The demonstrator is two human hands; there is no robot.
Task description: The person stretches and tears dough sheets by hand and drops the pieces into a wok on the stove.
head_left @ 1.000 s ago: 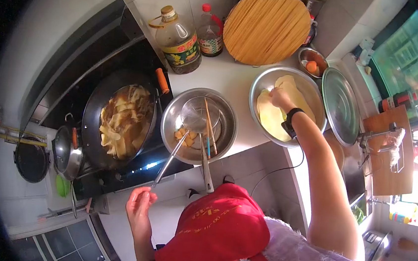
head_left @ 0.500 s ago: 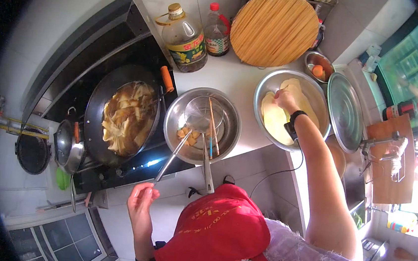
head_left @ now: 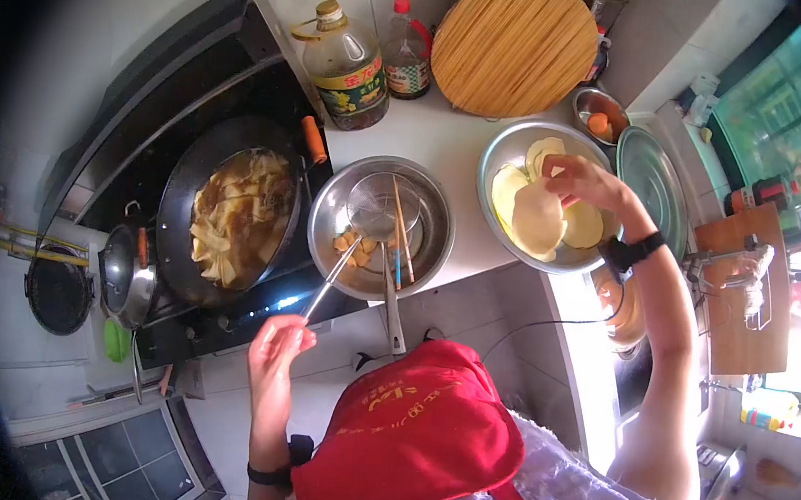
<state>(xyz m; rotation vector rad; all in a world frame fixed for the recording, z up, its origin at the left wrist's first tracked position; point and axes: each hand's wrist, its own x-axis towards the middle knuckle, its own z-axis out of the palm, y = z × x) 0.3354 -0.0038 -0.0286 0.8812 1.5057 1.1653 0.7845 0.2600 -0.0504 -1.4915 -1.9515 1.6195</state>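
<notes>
Pinches a pale sheet (head_left: 536,222) by its edge at the steel bowl (head_left: 508,148).
In the head view, grasps it in the right grip (head_left: 585,182), above other sheets (head_left: 585,230); clasps a metal utensil (head_left: 329,284) near its end in the left grip (head_left: 278,342). Judging the sheet, looks light, soft and floppy, perhaps tacky and quick to tear; best taken near the edge, gently, without tugging.
</notes>
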